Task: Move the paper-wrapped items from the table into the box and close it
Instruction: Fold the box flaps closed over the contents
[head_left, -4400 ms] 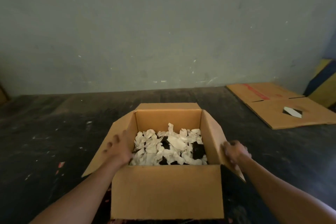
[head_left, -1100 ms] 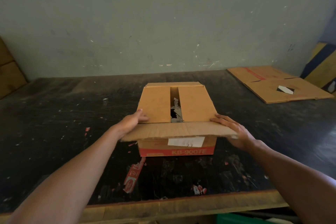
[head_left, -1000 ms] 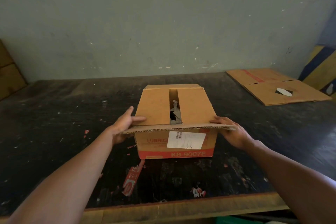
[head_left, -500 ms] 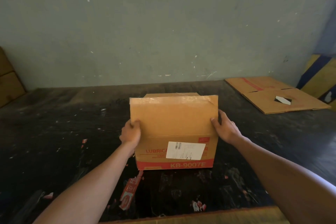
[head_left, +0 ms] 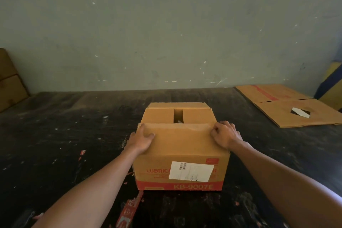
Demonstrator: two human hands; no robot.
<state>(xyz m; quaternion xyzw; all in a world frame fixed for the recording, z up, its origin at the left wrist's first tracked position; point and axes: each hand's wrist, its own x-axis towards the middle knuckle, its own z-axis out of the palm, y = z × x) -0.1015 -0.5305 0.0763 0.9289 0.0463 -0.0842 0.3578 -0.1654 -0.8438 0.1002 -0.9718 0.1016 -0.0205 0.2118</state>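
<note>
A: Count? We logged one box [head_left: 180,153] at table [head_left: 55,144] centre, near flap [head_left: 181,137] folded down over two side flaps, a slot left at 12 o'clock.

B: Hands?

A: Two. Left hand [head_left: 141,139] lay on the flap's 9 o'clock corner, fingers straight, pressing. Right hand [head_left: 224,135] at 3 o'clock, fingers curled, pinching the flap edge.

B: Extras?

A: One flattened cardboard sheet [head_left: 288,105] at 2 o'clock, one white label [head_left: 190,171] on the box front.
</note>
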